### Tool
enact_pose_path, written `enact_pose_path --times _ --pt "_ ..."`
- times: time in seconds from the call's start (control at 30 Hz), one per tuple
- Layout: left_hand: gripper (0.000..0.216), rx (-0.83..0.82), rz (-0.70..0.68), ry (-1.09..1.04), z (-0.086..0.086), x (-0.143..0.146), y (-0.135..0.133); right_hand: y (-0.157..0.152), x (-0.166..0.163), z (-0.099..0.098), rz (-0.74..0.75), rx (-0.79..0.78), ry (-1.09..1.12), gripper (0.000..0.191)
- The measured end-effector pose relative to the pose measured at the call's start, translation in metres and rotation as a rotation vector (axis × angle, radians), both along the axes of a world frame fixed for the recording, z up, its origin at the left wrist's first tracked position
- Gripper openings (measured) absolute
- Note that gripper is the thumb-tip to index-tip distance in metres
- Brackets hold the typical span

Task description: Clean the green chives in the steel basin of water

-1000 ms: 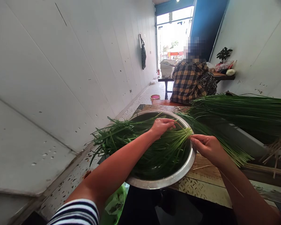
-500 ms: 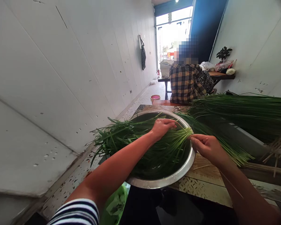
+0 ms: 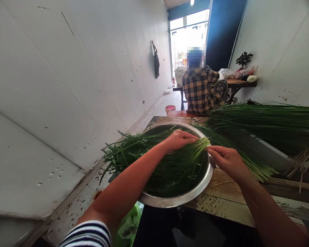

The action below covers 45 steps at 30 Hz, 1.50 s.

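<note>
A wide metal basin holds long green chives, their leafy ends hanging over its left rim. My left hand reaches over the basin, fingers closed around a bunch of chives near the pale stem ends. Just right of those ends, at the basin's rim, my right hand is closed in a pinch. What sits between its fingertips is too small to make out. A thin stick shows beside my right forearm.
More chives lie right of the basin, beside a grey container with a large pile over it. Thin sticks lie at the right edge. A person in a plaid shirt sits ahead. A green bag is below.
My left hand has closed lower over the stems, moving slightly toward the bunch's ends. My right hand has shifted slightly left. The seated person's head and arm have moved.
</note>
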<state>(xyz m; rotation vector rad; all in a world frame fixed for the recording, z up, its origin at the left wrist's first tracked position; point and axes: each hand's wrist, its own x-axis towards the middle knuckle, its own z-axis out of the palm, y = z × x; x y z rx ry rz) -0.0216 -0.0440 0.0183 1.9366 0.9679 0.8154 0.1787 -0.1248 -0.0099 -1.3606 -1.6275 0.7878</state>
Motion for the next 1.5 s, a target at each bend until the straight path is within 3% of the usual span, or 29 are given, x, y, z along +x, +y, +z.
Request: enact_pose_path --times 0.1,0.2,0.4,0.57,0.77,0.87,1.0,1.07,1.23,1.37,1.5 --pt "0.021 0.174 0.219 0.208 0.0 -0.014 0.015 -0.001 0.0 0.004 0.046 -0.044 -0.039 0.036" --pt "0.024 0.314 0.397 0.515 -0.013 -0.025 0.029 -0.002 0.0 0.007 0.075 -0.085 -0.054 0.037" --pt "0.028 0.457 0.301 0.769 -0.032 -0.023 0.037 -0.004 -0.002 0.01 0.056 -0.106 -0.029 0.035" --pt "0.029 0.5 0.232 0.835 -0.023 -0.005 0.047 -0.003 -0.002 0.007 0.085 -0.09 -0.008 0.035" --pt "0.02 0.425 0.341 0.85 -0.011 0.011 0.052 0.0 -0.003 0.001 0.089 -0.059 0.046 0.037" --pt "0.024 0.425 0.361 0.75 -0.001 0.013 0.05 0.001 -0.004 -0.001 0.074 -0.03 0.059 0.036" --pt "0.025 0.358 0.365 0.253 0.017 0.013 0.036 0.001 -0.004 -0.004 0.063 0.006 0.059 0.036" --pt "0.025 0.337 0.354 0.117 0.021 0.011 0.024 0.001 -0.003 -0.004 0.051 0.018 0.05 0.035" --pt "0.018 0.213 0.36 0.172 0.004 0.007 0.006 0.002 -0.003 -0.004 0.043 0.048 0.037 0.033" --pt "0.02 0.015 0.368 0.005 -0.013 0.009 0.01 0.0 -0.003 -0.002 0.041 0.034 0.033 0.035" --pt "0.017 -0.205 0.366 -0.191 -0.014 0.014 0.008 -0.004 -0.004 0.002 0.05 -0.018 0.045 0.038"
